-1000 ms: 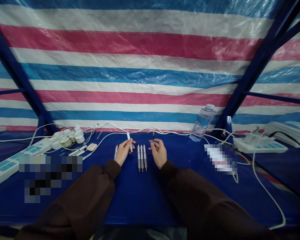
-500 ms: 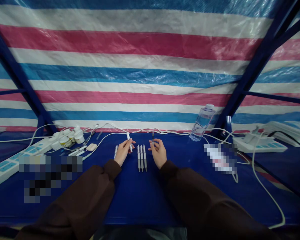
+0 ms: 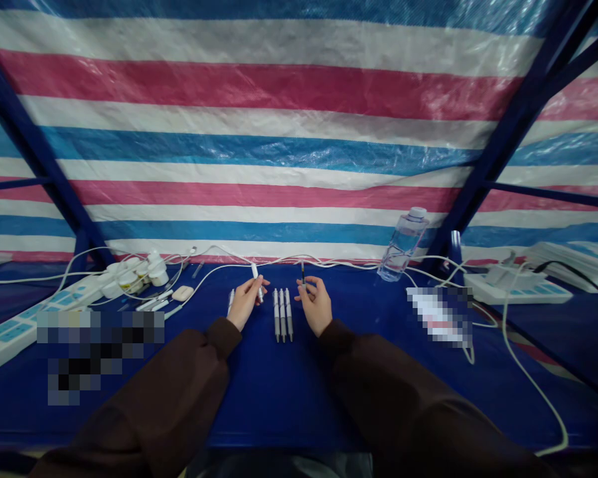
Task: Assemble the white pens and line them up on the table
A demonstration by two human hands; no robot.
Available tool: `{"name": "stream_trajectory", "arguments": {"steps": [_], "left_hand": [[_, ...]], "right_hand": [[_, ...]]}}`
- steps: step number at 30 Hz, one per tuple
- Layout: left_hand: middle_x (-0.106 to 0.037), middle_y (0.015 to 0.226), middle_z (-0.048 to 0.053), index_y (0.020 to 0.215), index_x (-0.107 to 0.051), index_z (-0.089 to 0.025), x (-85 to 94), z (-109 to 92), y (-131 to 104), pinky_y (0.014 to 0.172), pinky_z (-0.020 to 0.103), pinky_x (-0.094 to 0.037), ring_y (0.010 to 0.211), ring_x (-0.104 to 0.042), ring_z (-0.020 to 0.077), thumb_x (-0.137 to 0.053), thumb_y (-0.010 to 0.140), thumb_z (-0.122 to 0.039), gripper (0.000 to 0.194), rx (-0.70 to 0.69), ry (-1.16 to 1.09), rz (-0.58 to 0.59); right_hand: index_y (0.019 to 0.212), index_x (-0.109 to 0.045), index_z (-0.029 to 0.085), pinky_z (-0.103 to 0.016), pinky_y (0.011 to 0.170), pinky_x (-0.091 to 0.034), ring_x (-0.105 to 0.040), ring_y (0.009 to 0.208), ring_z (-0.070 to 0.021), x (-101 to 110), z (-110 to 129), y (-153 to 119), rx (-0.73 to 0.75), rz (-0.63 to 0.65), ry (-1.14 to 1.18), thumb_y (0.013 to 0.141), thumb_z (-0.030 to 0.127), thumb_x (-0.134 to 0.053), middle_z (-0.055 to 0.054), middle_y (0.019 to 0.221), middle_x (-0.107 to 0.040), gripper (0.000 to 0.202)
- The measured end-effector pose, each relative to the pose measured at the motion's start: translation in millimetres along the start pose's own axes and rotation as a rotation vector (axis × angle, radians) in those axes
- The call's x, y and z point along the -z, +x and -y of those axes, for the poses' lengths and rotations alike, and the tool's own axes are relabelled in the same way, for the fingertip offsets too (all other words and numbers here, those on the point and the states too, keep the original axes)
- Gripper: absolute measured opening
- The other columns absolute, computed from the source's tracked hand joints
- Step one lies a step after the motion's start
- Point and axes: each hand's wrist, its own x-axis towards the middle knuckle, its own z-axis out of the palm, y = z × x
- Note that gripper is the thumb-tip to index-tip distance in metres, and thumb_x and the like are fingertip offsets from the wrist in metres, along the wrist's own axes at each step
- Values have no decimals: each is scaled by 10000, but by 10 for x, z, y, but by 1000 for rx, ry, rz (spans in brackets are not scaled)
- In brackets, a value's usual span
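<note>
Three white and grey pens (image 3: 282, 315) lie side by side on the blue table between my hands. To their left, my left hand (image 3: 245, 300) is closed on white pen parts, one of them a white barrel (image 3: 254, 271) that points up and away from me. My right hand (image 3: 315, 302), to the right of the row, pinches a thin dark refill (image 3: 303, 272) held upright. Another pen (image 3: 231, 300) lies partly hidden behind my left hand.
At the left are a white power strip (image 3: 40, 318), plugs, loose pens (image 3: 154, 302) and an earphone case (image 3: 183, 293). A water bottle (image 3: 402, 245) stands at the back right, near another power strip (image 3: 543, 289). White cables run along the back edge.
The refill in my right hand has shifted slightly to the left. My left hand and the row of pens show hardly any movement.
</note>
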Motion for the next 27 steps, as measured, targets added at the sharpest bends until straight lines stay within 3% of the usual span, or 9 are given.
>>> {"name": "stream_trajectory", "arguments": {"steps": [4,11,14,20,27], "left_hand": [[-576,711,19,880,-673,-143,11,5,7,495,214,-362,533,-467,90,-516,746,-560,466,-35,73,-9],[-635,820,36,901,-705,-205,71,31,30,712,276,-416,757,-553,166,-624,722,-427,296,-377,460,-109],[-627,800,31,881,-708,-238,89,16,25,755,299,-411,812,-554,184,-634,734,-378,216,-467,620,-159],[-615,823,25,879,-708,-269,106,-23,5,762,314,-401,838,-537,193,-648,738,-316,161,-428,796,-241],[-588,864,38,895,-710,-284,125,-10,15,761,324,-380,868,-523,210,-620,750,-277,171,-390,870,-240]], "right_hand": [[933,-414,211,-303,622,-545,-649,658,-160,1,-21,2,7,10,-8,746,363,-551,-92,993,-656,276],[830,-477,217,-324,719,-484,-637,722,-188,33,37,-6,140,-20,-204,728,267,-561,-21,754,-679,142],[812,-489,211,-325,782,-465,-645,804,-194,29,105,-19,181,-29,-151,720,237,-561,-44,820,-690,120],[782,-522,203,-328,812,-469,-648,862,-199,22,95,-27,196,28,-101,700,176,-555,-60,875,-696,92],[734,-600,191,-334,778,-484,-643,828,-202,34,69,-22,182,41,-188,687,169,-558,-51,852,-695,67]]}}
